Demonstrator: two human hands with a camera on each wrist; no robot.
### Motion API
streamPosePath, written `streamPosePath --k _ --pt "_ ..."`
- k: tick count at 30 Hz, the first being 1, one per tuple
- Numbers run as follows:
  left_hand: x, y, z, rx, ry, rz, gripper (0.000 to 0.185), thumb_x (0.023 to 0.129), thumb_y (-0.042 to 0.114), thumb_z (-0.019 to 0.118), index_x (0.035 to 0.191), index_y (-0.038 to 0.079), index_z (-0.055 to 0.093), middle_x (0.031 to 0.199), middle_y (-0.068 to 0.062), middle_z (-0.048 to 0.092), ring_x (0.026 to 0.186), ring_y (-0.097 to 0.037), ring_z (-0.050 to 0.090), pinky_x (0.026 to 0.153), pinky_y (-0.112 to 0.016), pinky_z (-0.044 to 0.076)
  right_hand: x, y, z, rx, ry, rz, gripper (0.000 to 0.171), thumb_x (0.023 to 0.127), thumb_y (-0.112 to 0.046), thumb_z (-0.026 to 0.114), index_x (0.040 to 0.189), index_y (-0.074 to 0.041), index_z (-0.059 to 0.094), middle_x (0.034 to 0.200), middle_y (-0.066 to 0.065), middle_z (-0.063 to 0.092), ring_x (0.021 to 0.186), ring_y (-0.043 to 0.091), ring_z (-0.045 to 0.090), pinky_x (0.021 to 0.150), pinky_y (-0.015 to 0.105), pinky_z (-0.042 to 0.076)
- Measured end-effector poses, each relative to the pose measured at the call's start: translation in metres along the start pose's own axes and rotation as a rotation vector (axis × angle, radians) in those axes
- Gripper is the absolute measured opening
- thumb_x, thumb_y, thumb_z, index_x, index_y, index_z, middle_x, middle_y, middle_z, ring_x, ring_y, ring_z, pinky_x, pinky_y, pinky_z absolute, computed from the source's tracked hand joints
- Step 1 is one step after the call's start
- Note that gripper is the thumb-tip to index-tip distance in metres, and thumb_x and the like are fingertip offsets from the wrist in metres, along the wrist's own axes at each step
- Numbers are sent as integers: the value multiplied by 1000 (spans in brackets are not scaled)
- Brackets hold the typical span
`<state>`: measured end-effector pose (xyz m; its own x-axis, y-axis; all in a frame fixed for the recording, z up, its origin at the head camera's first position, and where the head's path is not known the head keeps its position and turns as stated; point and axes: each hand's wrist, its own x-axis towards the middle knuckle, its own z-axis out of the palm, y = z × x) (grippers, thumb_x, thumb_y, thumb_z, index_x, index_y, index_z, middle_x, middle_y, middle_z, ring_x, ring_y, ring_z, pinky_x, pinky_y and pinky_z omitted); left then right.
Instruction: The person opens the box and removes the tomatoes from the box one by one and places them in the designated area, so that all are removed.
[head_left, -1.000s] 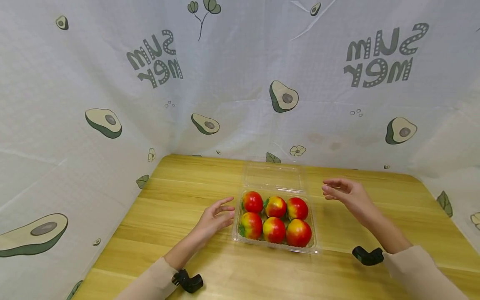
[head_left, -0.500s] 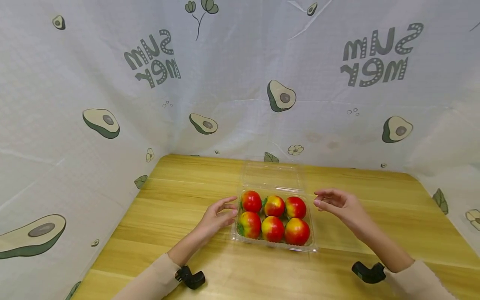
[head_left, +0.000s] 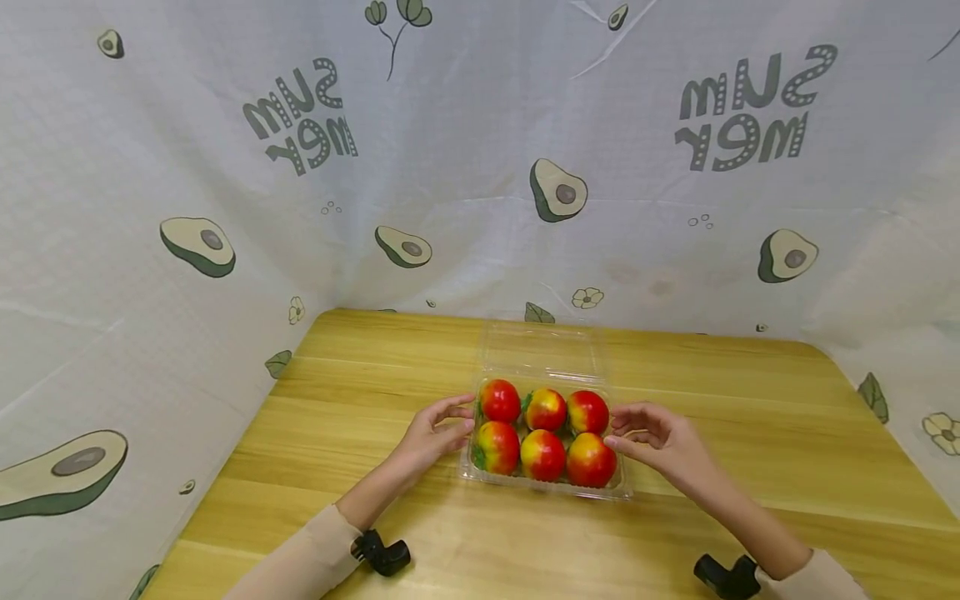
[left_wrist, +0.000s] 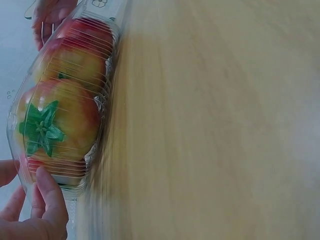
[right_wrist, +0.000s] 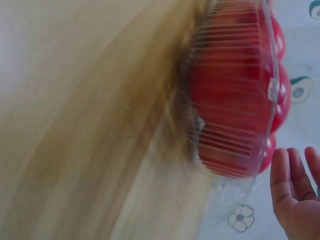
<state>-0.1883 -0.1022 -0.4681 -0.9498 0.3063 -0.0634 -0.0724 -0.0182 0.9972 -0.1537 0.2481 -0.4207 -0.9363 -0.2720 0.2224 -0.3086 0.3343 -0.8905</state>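
"How is the left hand (head_left: 429, 437) placed?"

"It is held at the left end of the clear box (head_left: 551, 489); its grip is spread wide, thumb and fingers parted; whether the box is touched cannot be told."

"And the right hand (head_left: 660, 437)?"

"It is held at the box's right end, its fingers loosely bent; its grip is likewise wide; contact cannot be told there either."

"What is contained in the box?"

"Six red-and-yellow fruits (head_left: 543, 456) are set in two rows of three; a green leafy cap (left_wrist: 42, 129) is turned toward the box's left side."

"And farther out?"

"The clear lid (head_left: 542, 346) is folded back beyond the box's far edge; the box is supported by a wooden worktop (head_left: 360, 375); behind the box, a pale cloth (head_left: 450, 125) is hung, printed with avocados; nearer than the box, beige sleeves (head_left: 307, 554) are seen."
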Motion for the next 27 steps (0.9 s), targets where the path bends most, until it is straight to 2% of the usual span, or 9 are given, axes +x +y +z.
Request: streamPosePath --k 9,16,21,27 --pt "3 0 0 20 5 -12 47 97 11 66 141 0 53 124 -20 56 102 -21 65 86 -31 56 -5 4 12 -60 13 -71 36 83 0 79 115 8 64 106 21 66 90 20 65 77 21 56" --pt "3 2 0 18 4 -12 47 97 9 66 141 -1 53 124 -20 55 102 -21 65 89 -33 56 -6 7 17 -134 41 -121 38 79 -2 83 113 3 66 104 13 68 90 15 63 77 22 56" --pt "4 2 0 16 8 -11 47 96 7 67 140 -2 53 123 -20 56 97 -19 66 86 -30 56 -7 8 21 -218 62 -147 43 74 -4 87 112 -2 67 105 8 67 87 17 64 75 26 57" --pt "5 1 1 11 12 -14 47 95 5 67 140 -2 54 120 -19 56 89 -14 65 80 -25 56 -7 6 25 -284 84 -111 47 71 -11 91 110 -3 67 106 5 67 86 20 64 76 32 58"
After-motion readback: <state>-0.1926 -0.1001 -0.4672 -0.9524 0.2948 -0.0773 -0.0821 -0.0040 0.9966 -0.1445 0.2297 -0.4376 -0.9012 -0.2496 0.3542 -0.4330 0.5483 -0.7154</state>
